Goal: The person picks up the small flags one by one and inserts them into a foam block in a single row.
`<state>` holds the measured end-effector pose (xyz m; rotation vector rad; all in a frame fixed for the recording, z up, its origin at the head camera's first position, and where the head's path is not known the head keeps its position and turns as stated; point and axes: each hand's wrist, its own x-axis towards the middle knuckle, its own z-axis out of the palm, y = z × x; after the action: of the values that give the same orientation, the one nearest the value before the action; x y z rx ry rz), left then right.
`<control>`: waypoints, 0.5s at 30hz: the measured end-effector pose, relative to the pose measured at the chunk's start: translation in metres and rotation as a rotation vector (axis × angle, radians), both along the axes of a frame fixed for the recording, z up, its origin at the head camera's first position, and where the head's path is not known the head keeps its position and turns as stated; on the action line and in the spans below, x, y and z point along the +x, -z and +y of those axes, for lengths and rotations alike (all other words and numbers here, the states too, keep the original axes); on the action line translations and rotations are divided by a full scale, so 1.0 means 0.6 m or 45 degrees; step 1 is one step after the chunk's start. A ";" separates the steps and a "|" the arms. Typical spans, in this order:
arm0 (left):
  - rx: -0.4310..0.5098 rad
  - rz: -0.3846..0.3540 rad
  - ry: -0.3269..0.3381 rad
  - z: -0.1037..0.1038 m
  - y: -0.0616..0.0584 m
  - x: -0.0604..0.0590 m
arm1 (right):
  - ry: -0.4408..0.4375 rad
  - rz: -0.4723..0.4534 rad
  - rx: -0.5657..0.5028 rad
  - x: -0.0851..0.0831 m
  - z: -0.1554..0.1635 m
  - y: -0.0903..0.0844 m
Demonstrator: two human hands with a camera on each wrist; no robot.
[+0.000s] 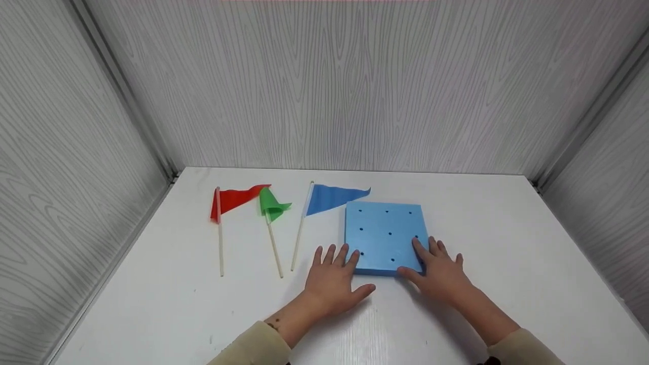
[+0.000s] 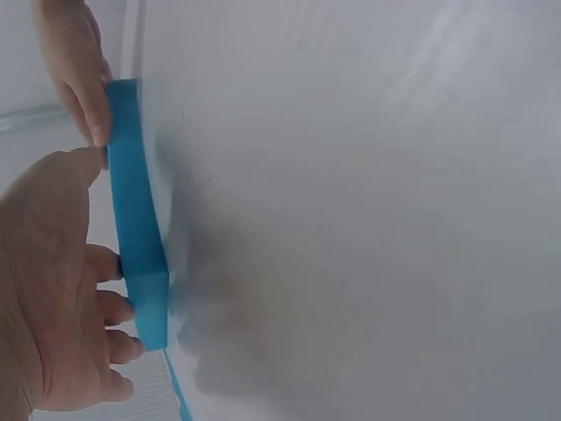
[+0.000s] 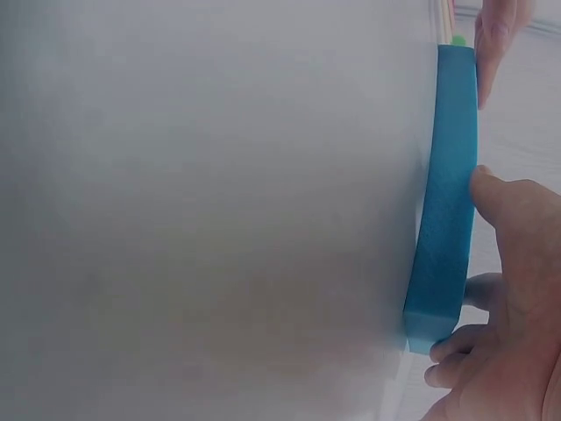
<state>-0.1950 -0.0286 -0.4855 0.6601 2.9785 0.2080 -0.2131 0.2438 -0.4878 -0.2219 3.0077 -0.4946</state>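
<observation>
Blue board (image 1: 375, 243), partly behind fingers (image 1: 420, 248)

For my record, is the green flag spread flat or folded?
Partly folded: the green flag curls over itself, showing a darker overlap.

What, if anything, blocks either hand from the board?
Nothing visible: the right hand touches the board near its right edge; the left hand overlaps its left edge. The blue flag lies off its far left corner.

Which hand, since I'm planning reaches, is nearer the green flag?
Left. The left hand is to the right of the green flag, at the block's near left corner; the right hand is farther right, at the near right corner.
</observation>
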 end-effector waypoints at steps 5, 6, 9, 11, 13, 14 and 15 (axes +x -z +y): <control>-0.040 -0.009 -0.032 -0.017 -0.004 0.006 | -0.027 0.015 -0.007 0.000 -0.019 0.001; -0.045 -0.011 -0.038 -0.021 -0.004 0.007 | -0.032 0.018 -0.009 -0.001 -0.022 0.002; -0.055 -0.012 -0.054 -0.031 -0.005 0.010 | -0.042 0.022 -0.012 -0.001 -0.032 0.002; -0.053 -0.017 -0.060 -0.037 -0.005 0.011 | -0.045 0.021 -0.012 -0.001 -0.038 0.003; -0.050 -0.023 -0.066 -0.044 -0.005 0.013 | -0.048 0.016 -0.013 0.000 -0.044 0.003; -0.049 -0.031 -0.071 -0.047 -0.006 0.014 | -0.049 0.013 -0.013 0.001 -0.047 0.003; -0.050 -0.032 -0.075 -0.050 -0.006 0.015 | -0.052 0.012 -0.011 0.001 -0.050 0.004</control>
<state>-0.1860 -0.0586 -0.4817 0.5624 2.9719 0.1606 -0.2125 0.2137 -0.4900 -0.2860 3.0040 -0.5045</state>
